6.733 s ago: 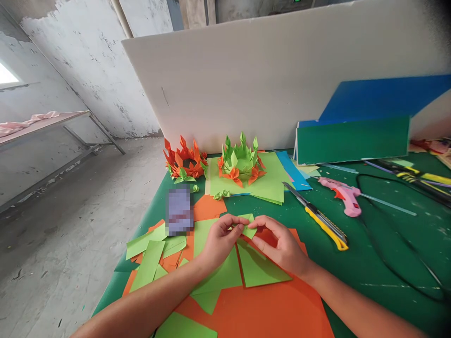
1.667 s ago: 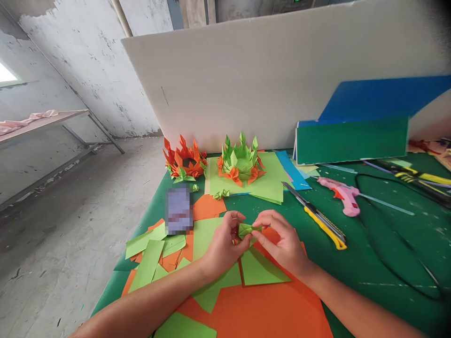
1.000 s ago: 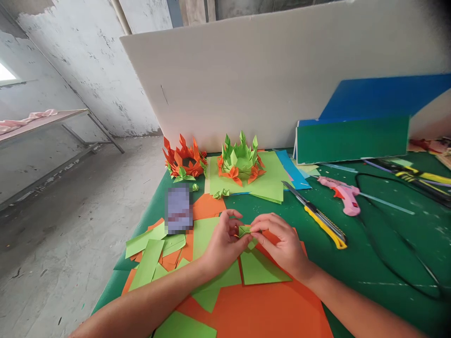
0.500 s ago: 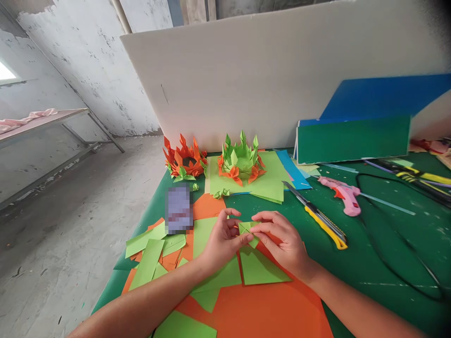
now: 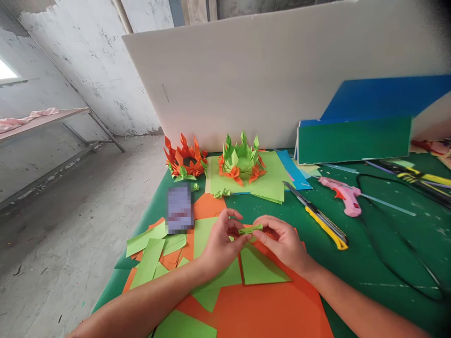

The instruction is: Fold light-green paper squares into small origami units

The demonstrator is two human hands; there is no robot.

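Observation:
A small folded piece of green paper (image 5: 251, 229) is pinched between my two hands, tilted so that it shows as a narrow strip. My left hand (image 5: 225, 238) grips its left end between thumb and fingers. At the right end, the thumb and fingers of my right hand (image 5: 282, 239) close on it. Below my hands lie a green paper sheet (image 5: 262, 267) and a large orange sheet (image 5: 268, 310). Farther back stand a green folded-paper crown (image 5: 243, 159) with orange flowers and an orange folded-paper crown (image 5: 185, 159) with green leaves.
A yellow utility knife (image 5: 317, 218) and a pink glue gun (image 5: 343, 192) with a trailing black cord lie to the right. A blurred phone-like rectangle (image 5: 179, 206) and several green paper pieces (image 5: 150, 263) are at left. A white board (image 5: 229, 84) stands behind.
The small green paper has tipped from showing its creased flat face to a thin, edge-on strip. My right fingers have curled in around its right end.

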